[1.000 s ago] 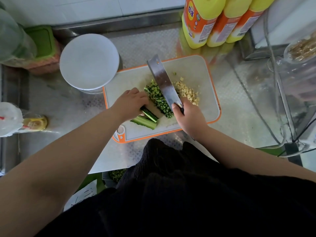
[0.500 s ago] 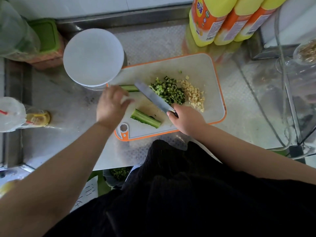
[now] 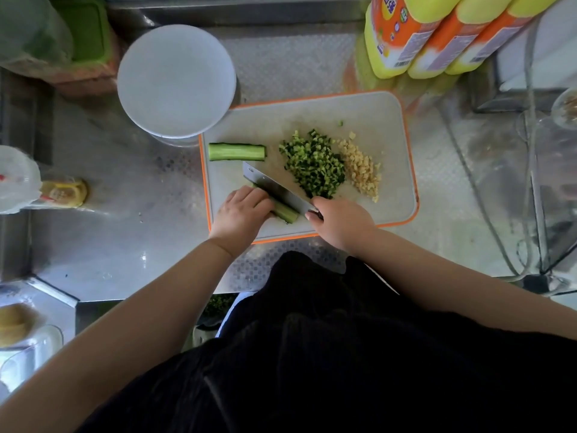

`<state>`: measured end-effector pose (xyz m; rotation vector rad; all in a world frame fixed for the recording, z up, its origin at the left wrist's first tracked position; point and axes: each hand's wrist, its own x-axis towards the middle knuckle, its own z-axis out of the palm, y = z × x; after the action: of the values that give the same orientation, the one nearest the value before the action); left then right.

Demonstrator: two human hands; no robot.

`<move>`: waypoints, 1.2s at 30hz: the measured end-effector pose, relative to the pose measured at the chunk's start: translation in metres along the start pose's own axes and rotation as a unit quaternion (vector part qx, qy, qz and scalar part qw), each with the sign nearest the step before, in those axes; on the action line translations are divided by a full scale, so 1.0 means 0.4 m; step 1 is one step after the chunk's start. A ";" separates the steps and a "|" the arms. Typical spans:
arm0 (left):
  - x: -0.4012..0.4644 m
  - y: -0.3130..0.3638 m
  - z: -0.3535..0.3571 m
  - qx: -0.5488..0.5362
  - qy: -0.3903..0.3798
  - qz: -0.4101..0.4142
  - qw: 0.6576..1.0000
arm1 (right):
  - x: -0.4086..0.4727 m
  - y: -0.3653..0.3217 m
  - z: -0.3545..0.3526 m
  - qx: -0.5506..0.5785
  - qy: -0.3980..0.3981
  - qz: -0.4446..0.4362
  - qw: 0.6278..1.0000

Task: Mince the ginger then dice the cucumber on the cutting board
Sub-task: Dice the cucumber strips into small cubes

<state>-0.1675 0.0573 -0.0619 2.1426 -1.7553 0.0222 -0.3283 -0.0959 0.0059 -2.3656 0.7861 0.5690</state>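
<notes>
While the cutting board [image 3: 374,120], white with orange rim, lay at centre frame on the steel counter [image 3: 125,245]:

Left hand [image 3: 242,214], lower centre: fingers curled down over a cucumber strip [image 3: 285,212], holding it to the board; most of that strip hidden under hand and blade, only its near end showing.

Right hand [image 3: 340,221], just right of it: fingers wrapped round the handle of the cleaver [image 3: 274,189]; handle almost wholly covered by the hand. Blade angled up-left across the held strip, edge contact hard to make out.

Second cucumber strip [image 3: 236,151]: lying flat at the board's left edge, apart from both hands.

Diced cucumber [image 3: 313,167]: heaped mid-board. Minced ginger [image 3: 362,170]: pale pile touching its right side.

White round lid [image 3: 176,81]: upper left, overlapping the board's corner; whatever lay beneath mostly concealed.

Three yellow bottles [image 3: 406,35]: upper right, tops cut off by the frame.

Green-lidded container [image 3: 90,29]: upper left, blurred, partly cropped.

Glassware at right edge: indistinct.
</notes>
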 end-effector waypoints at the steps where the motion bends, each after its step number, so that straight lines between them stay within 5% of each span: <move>1: -0.006 0.005 0.000 -0.001 0.005 -0.002 1.000 | 0.000 -0.001 0.000 0.000 0.002 0.000 1.000; 11: -0.030 0.085 0.047 -0.087 0.065 -0.121 0.987 | -0.011 -0.021 0.004 -0.038 0.037 -0.016 0.998; 36: -0.031 0.071 0.056 -0.143 0.087 -0.127 0.978 | -0.028 -0.034 -0.017 -0.070 0.000 -0.024 0.997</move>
<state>-0.2020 0.0582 -0.0781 2.0661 -1.2920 -0.0999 -0.3262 -0.0866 0.0222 -2.5047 0.7084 0.6237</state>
